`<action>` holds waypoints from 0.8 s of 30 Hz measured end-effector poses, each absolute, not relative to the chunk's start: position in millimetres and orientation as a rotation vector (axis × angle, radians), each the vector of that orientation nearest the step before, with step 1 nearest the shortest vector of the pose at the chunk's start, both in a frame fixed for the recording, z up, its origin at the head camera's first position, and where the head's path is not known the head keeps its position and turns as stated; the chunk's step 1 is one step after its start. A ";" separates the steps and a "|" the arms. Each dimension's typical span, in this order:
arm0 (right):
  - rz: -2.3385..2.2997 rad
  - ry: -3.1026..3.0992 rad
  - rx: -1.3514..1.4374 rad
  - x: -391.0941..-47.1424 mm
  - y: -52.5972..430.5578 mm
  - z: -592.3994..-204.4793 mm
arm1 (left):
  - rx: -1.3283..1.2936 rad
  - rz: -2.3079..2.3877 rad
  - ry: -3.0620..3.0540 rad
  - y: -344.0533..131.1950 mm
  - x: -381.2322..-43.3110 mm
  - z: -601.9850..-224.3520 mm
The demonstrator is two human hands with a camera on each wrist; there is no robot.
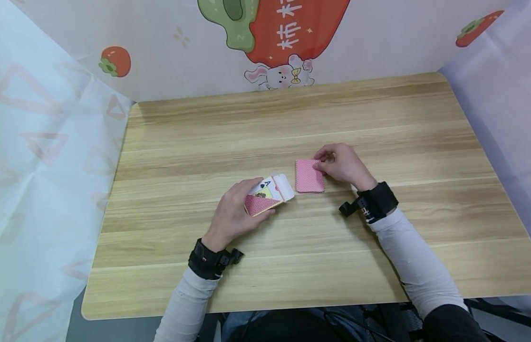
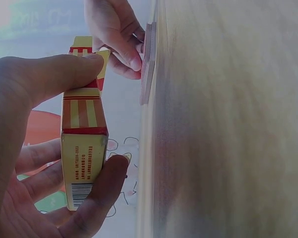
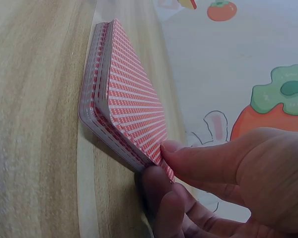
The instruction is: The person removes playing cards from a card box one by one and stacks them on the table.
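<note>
My left hand [image 1: 233, 211] grips a playing card box [image 1: 263, 195] above the table, left of the cards. An ace is printed on the box's face, beside a red patterned corner, and its white end flap stands open. In the left wrist view, thumb and fingers wrap the box, and a barcode shows on its cream end. Just to the right, a deck of playing cards [image 1: 308, 176] with red patterned backs lies face down on the table. My right hand [image 1: 343, 164] pinches the deck's far right corner, thumb on top and fingers against the side edge.
The wood-grain table [image 1: 184, 266] ends at a printed cloth backdrop [image 1: 171, 52] behind, with more cloth at both sides. Black wrist bands with small cameras [image 1: 378, 202] sit on both wrists. Cables hang below the table's front edge.
</note>
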State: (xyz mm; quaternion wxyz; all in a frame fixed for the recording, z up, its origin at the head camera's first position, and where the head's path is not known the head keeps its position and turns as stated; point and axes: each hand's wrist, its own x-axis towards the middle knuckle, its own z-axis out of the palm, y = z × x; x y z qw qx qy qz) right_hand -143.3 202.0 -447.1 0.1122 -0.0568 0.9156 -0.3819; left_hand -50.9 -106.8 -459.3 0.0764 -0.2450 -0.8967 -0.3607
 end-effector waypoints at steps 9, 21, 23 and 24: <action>-1.085 2.688 -0.131 -142.8 201.9 -443.8 | -0.746 -1.081 -2.678 -107.2 -51.2 -459.9; -1.224 2.669 -0.277 -132.1 189.3 -425.9 | -0.798 -1.067 -2.664 -108.1 -51.1 -458.9; -1.279 2.620 -0.332 -128.4 186.3 -423.1 | -0.806 -1.065 -2.665 -107.9 -50.6 -458.4; -1.302 2.594 -0.363 -126.4 184.7 -421.9 | -0.809 -1.065 -2.665 -107.8 -50.4 -458.1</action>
